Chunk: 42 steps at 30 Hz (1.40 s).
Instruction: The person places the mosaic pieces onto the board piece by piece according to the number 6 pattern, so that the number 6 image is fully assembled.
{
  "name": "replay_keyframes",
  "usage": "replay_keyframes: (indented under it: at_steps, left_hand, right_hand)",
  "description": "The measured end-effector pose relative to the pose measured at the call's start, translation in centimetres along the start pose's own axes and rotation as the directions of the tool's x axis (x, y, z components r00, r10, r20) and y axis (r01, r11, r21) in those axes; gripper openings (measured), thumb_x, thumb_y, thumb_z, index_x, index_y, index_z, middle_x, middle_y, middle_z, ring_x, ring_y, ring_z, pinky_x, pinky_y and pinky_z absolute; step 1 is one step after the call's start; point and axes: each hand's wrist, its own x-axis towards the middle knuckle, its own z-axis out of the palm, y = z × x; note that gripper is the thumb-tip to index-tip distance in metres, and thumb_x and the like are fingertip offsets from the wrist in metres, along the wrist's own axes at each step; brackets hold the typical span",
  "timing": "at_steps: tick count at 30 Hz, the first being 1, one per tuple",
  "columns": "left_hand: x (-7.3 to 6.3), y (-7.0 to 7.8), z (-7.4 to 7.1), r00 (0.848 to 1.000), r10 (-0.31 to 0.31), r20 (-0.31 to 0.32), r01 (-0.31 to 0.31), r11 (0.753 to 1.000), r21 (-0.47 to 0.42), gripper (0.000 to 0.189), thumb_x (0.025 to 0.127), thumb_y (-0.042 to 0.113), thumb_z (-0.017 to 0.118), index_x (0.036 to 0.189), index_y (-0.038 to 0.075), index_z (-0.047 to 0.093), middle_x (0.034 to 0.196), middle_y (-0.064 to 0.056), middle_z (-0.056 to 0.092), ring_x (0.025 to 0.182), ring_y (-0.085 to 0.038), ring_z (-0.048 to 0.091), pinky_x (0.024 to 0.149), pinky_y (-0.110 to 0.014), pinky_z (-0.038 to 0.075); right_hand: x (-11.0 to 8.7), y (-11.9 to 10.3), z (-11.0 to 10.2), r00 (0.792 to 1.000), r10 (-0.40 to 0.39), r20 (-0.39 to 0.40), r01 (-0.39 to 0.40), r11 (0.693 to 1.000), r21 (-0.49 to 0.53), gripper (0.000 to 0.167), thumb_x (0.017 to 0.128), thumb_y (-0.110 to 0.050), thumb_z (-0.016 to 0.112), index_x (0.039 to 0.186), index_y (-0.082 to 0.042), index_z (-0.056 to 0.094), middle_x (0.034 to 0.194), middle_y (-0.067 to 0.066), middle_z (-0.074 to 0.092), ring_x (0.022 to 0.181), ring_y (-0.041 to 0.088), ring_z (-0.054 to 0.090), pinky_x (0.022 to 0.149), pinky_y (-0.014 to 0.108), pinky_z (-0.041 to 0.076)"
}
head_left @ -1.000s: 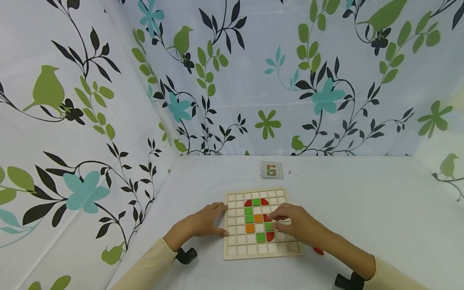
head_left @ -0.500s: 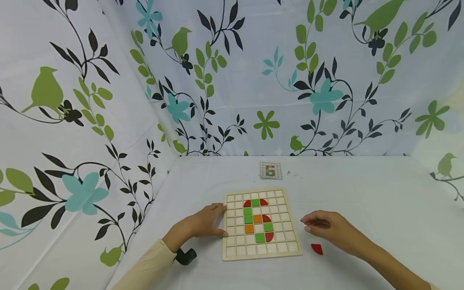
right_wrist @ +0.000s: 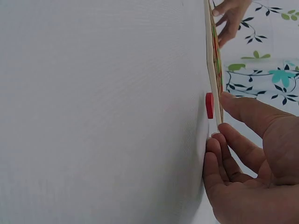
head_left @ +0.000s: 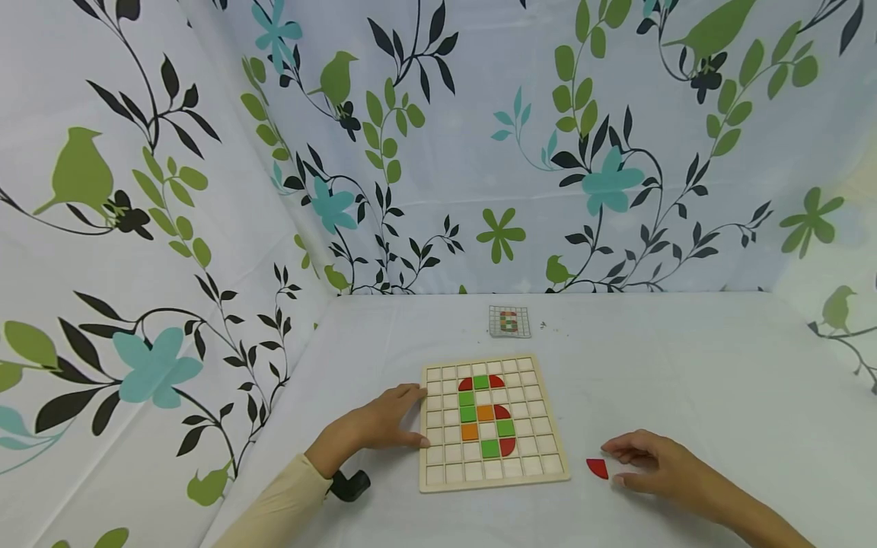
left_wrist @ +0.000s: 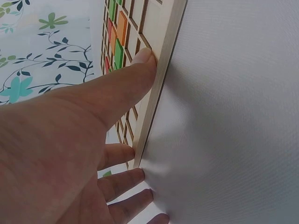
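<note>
A square wooden grid board [head_left: 445, 476] lies on the white table, with red, green and orange tiles forming a figure like a 6 in its cells. My left hand [head_left: 380, 418] rests at the board's left edge; in the left wrist view the thumb [left_wrist: 142, 58] lies on the wooden rim and the other fingers reach along its side. Just right of the board, a red quarter-circle tile [head_left: 597, 468] lies loose on the table. Beside that tile my right hand [head_left: 668, 468] hovers low, thumb and fingers apart around its right side, holding nothing.
Behind the board lies a small card [head_left: 509, 322] printed with a grid and a coloured figure. A patterned curtain [head_left: 411, 152] with leaves and birds hangs at the back and left of the table. A black wrist mount [head_left: 351, 485] sits under the left wrist.
My right hand has left the red quarter-circle tile on the board and moved right and down to the loose red tile. The left hand has stayed at the board's edge.
</note>
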Motion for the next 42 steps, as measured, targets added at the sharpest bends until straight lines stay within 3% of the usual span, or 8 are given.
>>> replay_keyframes:
  at_steps: [6, 11, 15, 24, 35, 39, 42]
  left_hand:
    - [0.0, -0.1, 0.1, 1.0, 0.003, -0.001, -0.003, 1.0, -0.002, 0.094, 0.089, 0.052, 0.083, 0.161, 0.009, 0.04, 0.167, -0.017, 0.036, 0.155, -0.037, 0.035, 0.125, -0.054, 0.037]
    - [0.1, -0.4, 0.2, 1.0, 0.005, 0.001, -0.005, 1.0, -0.012, 0.095, 0.09, 0.052, 0.083, 0.162, 0.009, 0.039, 0.168, -0.017, 0.035, 0.156, -0.037, 0.034, 0.125, -0.054, 0.036]
    - [0.2, -0.5, 0.4, 1.0, 0.013, -0.001, -0.013, 1.0, -0.019, 0.095, 0.09, 0.052, 0.083, 0.162, 0.009, 0.039, 0.168, -0.017, 0.035, 0.155, -0.037, 0.034, 0.125, -0.054, 0.036]
    - [-0.1, -0.2, 0.0, 1.0, 0.013, -0.004, -0.013, 1.0, -0.019, 0.094, 0.09, 0.051, 0.083, 0.162, 0.008, 0.039, 0.168, -0.017, 0.035, 0.155, -0.039, 0.034, 0.124, -0.056, 0.036]
    - [-0.3, 0.0, -0.1, 1.0, 0.011, 0.004, -0.01, 0.999, -0.031, 0.095, 0.09, 0.049, 0.083, 0.162, 0.006, 0.039, 0.167, -0.018, 0.035, 0.155, -0.038, 0.034, 0.125, -0.055, 0.036]
    - [-0.3, 0.0, -0.2, 1.0, 0.007, 0.003, -0.007, 1.0, -0.024, 0.094, 0.091, 0.049, 0.083, 0.162, 0.007, 0.038, 0.167, -0.017, 0.035, 0.155, -0.038, 0.034, 0.125, -0.055, 0.036]
    - [-0.3, 0.0, -0.1, 1.0, 0.008, -0.002, -0.008, 1.0, -0.023, 0.093, 0.091, 0.048, 0.083, 0.162, 0.008, 0.038, 0.167, -0.017, 0.036, 0.155, -0.037, 0.035, 0.125, -0.055, 0.036]
  right_hand:
    - [-0.2, 0.1, 0.7, 0.997, -0.064, -0.053, 0.057, 0.991, -0.124, 0.039, 0.093, -0.027, 0.083, 0.127, -0.013, 0.069, 0.122, 0.0, 0.071, 0.105, 0.0, 0.063, 0.092, 0.01, 0.052]
    - [0.2, 0.1, 1.0, 0.996, -0.08, -0.05, 0.068, 0.978, -0.199, 0.039, 0.091, -0.032, 0.084, 0.125, -0.018, 0.07, 0.12, -0.006, 0.069, 0.106, -0.001, 0.062, 0.092, 0.011, 0.052]
    - [0.4, 0.3, 1.3, 0.988, -0.143, -0.052, 0.125, 0.959, -0.254, 0.035, 0.091, -0.025, 0.085, 0.122, -0.016, 0.071, 0.116, -0.007, 0.069, 0.103, -0.001, 0.062, 0.089, 0.013, 0.054]
    - [0.9, -0.1, 1.6, 0.981, -0.191, -0.041, 0.169, 0.934, -0.315, 0.031, 0.09, -0.022, 0.085, 0.117, -0.016, 0.072, 0.112, -0.008, 0.068, 0.1, -0.001, 0.063, 0.086, 0.015, 0.056]
    - [1.5, -0.1, 2.1, 0.954, -0.293, -0.066, 0.251, 0.898, -0.361, 0.025, 0.088, -0.009, 0.085, 0.109, -0.016, 0.074, 0.106, -0.008, 0.07, 0.095, 0.002, 0.064, 0.082, 0.017, 0.058]
    - [1.9, -0.6, 2.2, 0.948, -0.304, -0.089, 0.244, 0.879, -0.409, 0.027, 0.085, -0.008, 0.087, 0.107, -0.016, 0.073, 0.104, -0.011, 0.07, 0.092, 0.0, 0.063, 0.078, 0.02, 0.059]
    - [2.4, -1.4, 2.5, 0.958, -0.265, -0.11, 0.198, 0.887, -0.417, 0.026, 0.085, -0.009, 0.087, 0.106, -0.017, 0.074, 0.104, -0.014, 0.069, 0.092, -0.001, 0.063, 0.079, 0.022, 0.06]
